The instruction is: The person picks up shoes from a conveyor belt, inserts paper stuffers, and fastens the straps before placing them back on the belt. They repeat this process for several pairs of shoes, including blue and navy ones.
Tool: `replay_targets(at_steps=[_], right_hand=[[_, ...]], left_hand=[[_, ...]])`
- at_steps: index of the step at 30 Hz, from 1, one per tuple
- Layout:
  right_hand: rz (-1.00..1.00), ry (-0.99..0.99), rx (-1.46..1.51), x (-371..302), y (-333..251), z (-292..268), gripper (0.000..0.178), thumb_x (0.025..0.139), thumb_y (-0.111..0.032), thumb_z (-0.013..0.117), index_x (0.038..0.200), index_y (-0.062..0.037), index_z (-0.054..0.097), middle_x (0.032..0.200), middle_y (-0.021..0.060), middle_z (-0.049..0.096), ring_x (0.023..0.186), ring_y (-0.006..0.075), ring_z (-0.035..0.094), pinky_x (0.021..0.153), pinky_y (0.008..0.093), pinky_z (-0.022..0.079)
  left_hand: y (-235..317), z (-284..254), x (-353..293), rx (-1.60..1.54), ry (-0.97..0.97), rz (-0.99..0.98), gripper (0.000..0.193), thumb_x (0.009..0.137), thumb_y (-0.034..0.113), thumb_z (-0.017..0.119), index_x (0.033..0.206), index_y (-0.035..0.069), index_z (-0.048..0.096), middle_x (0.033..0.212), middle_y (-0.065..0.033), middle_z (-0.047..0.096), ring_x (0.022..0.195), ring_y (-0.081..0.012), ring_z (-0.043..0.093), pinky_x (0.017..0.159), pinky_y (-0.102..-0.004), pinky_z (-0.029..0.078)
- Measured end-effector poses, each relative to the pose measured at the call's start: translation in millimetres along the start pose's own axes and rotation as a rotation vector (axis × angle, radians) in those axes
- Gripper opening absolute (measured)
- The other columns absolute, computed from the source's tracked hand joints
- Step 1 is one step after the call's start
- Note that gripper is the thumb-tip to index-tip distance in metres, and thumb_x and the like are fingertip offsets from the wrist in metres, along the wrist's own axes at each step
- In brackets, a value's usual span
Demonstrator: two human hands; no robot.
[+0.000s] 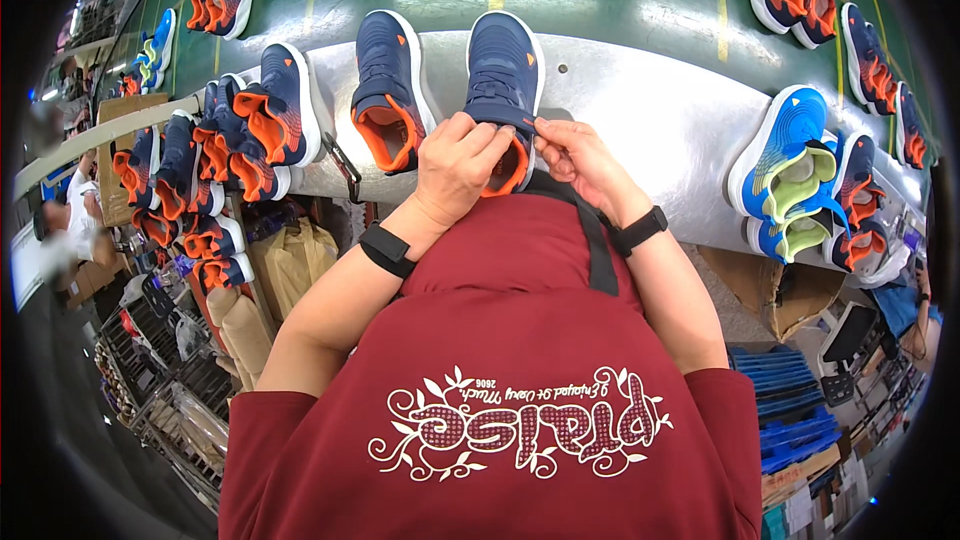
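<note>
Sneaker (502, 65), navy shoe (386, 55) to its left

Green yellow-lined belt (610, 10) beyond silvery worktop (650, 110)

The navy shoe (497, 52) looks matt cloth, the worktop (645, 125) smooth, glossy metal.

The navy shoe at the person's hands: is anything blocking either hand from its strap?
Nothing visible. The left hand is at the opening of the navy shoe, and the right hand pinches the end of the strap. The other navy shoe stands to the left, not between.
</note>
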State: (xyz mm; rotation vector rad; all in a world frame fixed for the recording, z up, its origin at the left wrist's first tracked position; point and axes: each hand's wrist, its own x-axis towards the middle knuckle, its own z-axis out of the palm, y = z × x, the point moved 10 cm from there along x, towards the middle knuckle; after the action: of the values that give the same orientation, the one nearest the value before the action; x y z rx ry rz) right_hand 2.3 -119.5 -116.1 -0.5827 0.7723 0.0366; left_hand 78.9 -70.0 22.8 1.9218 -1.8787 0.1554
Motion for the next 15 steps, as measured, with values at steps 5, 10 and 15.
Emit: replay_targets(at_steps=[5, 10, 15], right_hand=[[0.172, -0.137, 0.060, 9.6, 22.3, 3.7, 0.035, 0.091, -0.031, 0.060, 0.066, -0.0080, 0.053, 0.053, -0.0062, 0.040, 0.042, 0.0021, 0.031, 0.038, 0.0179, 0.022], [0.188, -0.063, -0.047, 20.8, 29.6, -9.2, 0.038, 0.084, -0.036, 0.069, 0.062, -0.0109, 0.051, 0.052, -0.0056, 0.040, 0.042, 0.0024, 0.033, 0.038, 0.0180, 0.024], [-0.189, 0.320, -0.359, 11.0, -2.1, -41.8, 0.045, 0.086, -0.040, 0.063, 0.063, -0.0038, 0.053, 0.053, 0.0013, 0.047, 0.047, 0.0095, 0.044, 0.046, 0.0242, 0.037]], left_hand=[[-3.8, -2.8, -0.4, 0.014, 0.044, -0.034, 0.023, 0.067, 0.000, 0.065, 0.088, 0.008, 0.067, 0.068, -0.0004, 0.057, 0.063, -0.0179, 0.054, 0.053, -0.0283, 0.045], [-9.5, -2.0, -0.7, -0.005, -0.005, -0.041, 0.026, 0.065, 0.001, 0.067, 0.090, 0.009, 0.066, 0.069, -0.0014, 0.058, 0.066, -0.0194, 0.056, 0.056, -0.0296, 0.046], [-15.9, -16.7, -1.0, -0.126, -0.062, -0.182, 0.037, 0.067, 0.003, 0.072, 0.102, 0.006, 0.062, 0.083, -0.0053, 0.060, 0.077, -0.0246, 0.057, 0.069, -0.0326, 0.048]])
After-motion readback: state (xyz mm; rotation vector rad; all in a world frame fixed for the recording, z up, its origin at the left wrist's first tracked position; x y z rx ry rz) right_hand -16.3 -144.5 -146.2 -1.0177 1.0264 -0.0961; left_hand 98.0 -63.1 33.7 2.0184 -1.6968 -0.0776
